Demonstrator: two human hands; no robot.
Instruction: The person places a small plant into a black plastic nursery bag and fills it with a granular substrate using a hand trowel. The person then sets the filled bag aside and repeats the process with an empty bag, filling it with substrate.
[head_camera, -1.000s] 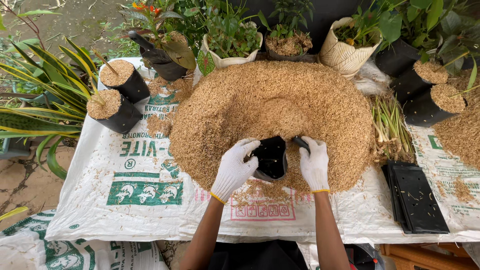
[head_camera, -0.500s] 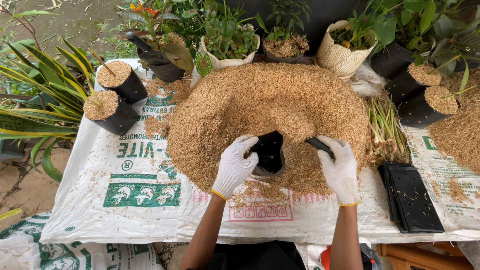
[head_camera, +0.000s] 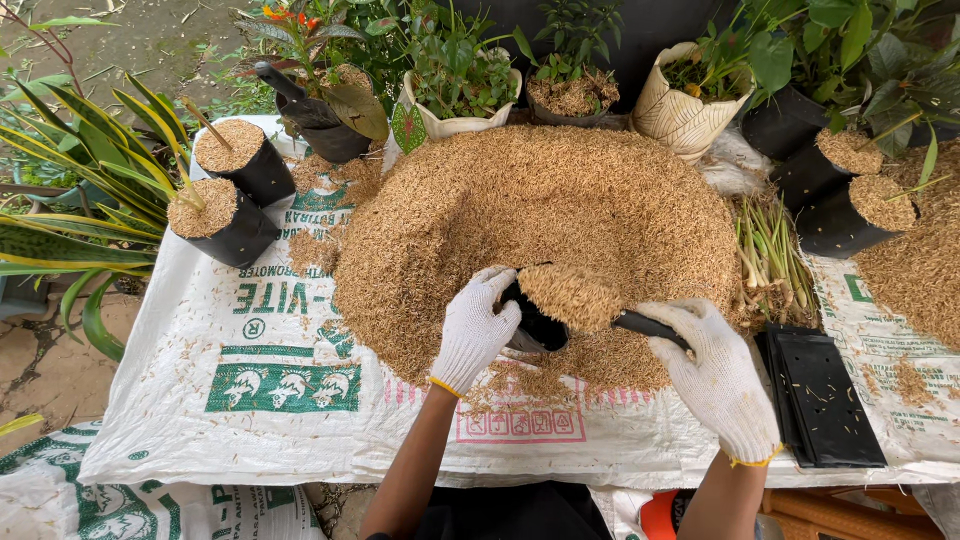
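A large mound of tan rice husk (head_camera: 540, 215) lies on white printed sacks (head_camera: 250, 400). My left hand (head_camera: 475, 330), in a white glove, holds the rim of a black plastic grow bag (head_camera: 530, 325) at the mound's near edge. My right hand (head_camera: 720, 380), also gloved, grips the black handle of a scoop (head_camera: 580, 297) heaped with husk. The loaded scoop sits right over the bag's mouth.
Two filled black grow bags (head_camera: 225, 190) stand at the left, more filled bags (head_camera: 850, 190) at the right. A stack of flat black bags (head_camera: 820, 395) lies by my right hand. Cut plant stalks (head_camera: 770, 255) lie right of the mound. Potted plants (head_camera: 460, 90) line the back.
My right hand swung out to the right, dug the scoop into the mound and brought it heaped with husk over the bag. My left hand kept holding the bag.
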